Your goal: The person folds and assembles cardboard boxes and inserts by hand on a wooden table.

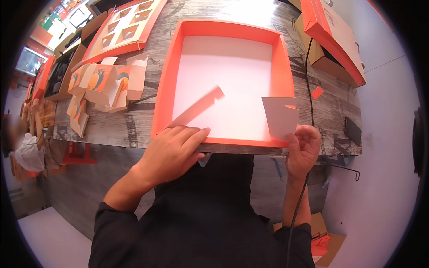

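The box sits close to the near edge of the counter (330, 123), so a hard pull toward your body could drag that orange open box (168, 82) over the edge; lean too heavily on its near wall and the card could buckle. The black cable (309, 100) runs down past your right wrist and could catch your forearm, jerking the corner you hold. The pale card panel (279, 118), upright at the box's near right corner, could crease or tear at its notch if you squeeze or twist it. The narrow strip (196, 107), slanting inward from the near left corner, could bend if your left palm presses on its base. As for your fingers, the box lies beyond and between both hands: your left hand (176, 145) drapes across its near left corner, over the strip's near end, and whether those fingers grip or merely rest, you cannot tell from here. Your right hand (304, 149) appears to pinch the panel's lower right corner between thumb and fingers, most of the panel rising to their left.
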A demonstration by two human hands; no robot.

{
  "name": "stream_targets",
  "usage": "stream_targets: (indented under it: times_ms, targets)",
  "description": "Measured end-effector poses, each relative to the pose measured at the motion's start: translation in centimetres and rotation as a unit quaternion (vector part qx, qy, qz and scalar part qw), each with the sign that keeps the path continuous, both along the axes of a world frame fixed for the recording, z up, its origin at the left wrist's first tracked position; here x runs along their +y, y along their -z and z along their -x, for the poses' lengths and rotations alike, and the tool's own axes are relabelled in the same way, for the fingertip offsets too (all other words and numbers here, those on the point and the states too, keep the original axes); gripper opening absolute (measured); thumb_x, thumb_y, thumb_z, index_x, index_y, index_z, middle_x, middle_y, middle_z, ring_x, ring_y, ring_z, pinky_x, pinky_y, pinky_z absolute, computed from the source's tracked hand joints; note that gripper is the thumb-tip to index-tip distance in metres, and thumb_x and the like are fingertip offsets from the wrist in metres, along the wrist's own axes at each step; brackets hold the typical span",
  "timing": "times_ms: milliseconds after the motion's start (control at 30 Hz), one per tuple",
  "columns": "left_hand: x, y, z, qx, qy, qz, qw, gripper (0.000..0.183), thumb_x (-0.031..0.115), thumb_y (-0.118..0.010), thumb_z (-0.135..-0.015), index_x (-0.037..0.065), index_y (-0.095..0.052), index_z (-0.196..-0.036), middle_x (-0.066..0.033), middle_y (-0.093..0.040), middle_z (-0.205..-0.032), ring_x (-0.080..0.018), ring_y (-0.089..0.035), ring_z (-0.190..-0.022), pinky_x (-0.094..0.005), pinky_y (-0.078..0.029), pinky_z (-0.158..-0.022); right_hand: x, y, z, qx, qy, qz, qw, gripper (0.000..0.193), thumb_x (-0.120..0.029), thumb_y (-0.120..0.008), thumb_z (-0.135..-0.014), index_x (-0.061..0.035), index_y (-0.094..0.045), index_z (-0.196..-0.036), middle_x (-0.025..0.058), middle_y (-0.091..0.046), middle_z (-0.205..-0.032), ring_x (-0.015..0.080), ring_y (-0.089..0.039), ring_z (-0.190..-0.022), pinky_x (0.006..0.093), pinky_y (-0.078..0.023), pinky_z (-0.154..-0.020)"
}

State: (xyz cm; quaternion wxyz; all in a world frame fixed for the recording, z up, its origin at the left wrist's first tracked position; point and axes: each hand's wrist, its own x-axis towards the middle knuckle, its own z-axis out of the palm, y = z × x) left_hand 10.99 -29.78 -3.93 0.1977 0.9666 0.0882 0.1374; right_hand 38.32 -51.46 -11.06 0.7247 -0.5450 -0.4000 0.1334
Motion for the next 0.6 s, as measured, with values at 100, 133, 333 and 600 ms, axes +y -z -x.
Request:
stream_targets:
  times_ms: [100, 133, 333, 600]
  targets:
    - [0.6, 0.3, -1.1, 0.047, 0.0, 0.028, 0.999, 0.039, 0.024, -0.08, -0.091, 0.003, -0.069, -0.121, -0.014, -0.075, -0.101, -0.0355, -0.072, -0.092, -0.0472, -0.056, -0.082, -0.1, 0.1, -0.1, -0.01, 0.004, 0.008, 1.0, 0.034, 0.01, -0.067, -0.101, -0.0003, -0.055, -0.13, 0.0101, -0.065, -0.122, 0.0137, -0.065, -0.11, 0.0291, -0.053, -0.1]
    - [1.0, 0.4, -1.5, 0.064, 0.001, 0.043, 0.997, 0.036, 0.026, -0.079, -0.092, 0.003, -0.069, -0.118, -0.0149, -0.075, -0.1, -0.036, -0.072, -0.092, -0.0475, -0.056, -0.081, -0.1, 0.1, -0.1, -0.009, 0.005, 0.01, 1.0, 0.033, 0.01, -0.067, -0.101, -0.0003, -0.056, -0.129, 0.0101, -0.065, -0.123, 0.0138, -0.065, -0.11, 0.0291, -0.053, -0.1]
    - [2.2, 0.3, -3.9, 0.191, 0.03, 0.1, 0.976, 0.036, 0.033, -0.08, -0.093, 0.004, -0.068, -0.11, -0.0153, -0.073, -0.098, -0.0391, -0.07, -0.097, -0.0474, -0.054, -0.083, -0.1, 0.1, 0.1, -0.011, 0.011, 0.027, 1.0, 0.028, 0.01, -0.066, -0.101, -0.0008, -0.059, -0.126, 0.0094, -0.064, -0.125, 0.0142, -0.065, -0.11, 0.0294, -0.053, -0.101]
    - [2.2, 0.6, -5.1, 0.225, 0.058, 0.112, 0.966, 0.034, 0.032, -0.078, -0.092, 0.006, -0.069, -0.112, -0.0133, -0.072, -0.106, -0.038, -0.07, -0.101, -0.0475, -0.056, -0.087, 0.6, -1.1, 0.4, -0.055, 0.032, 0.034, 0.997, 0.027, 0.012, -0.063, -0.099, 0.0002, -0.06, -0.123, 0.0117, -0.063, -0.121, 0.0177, -0.063, -0.112, 0.0316, -0.053, -0.099]
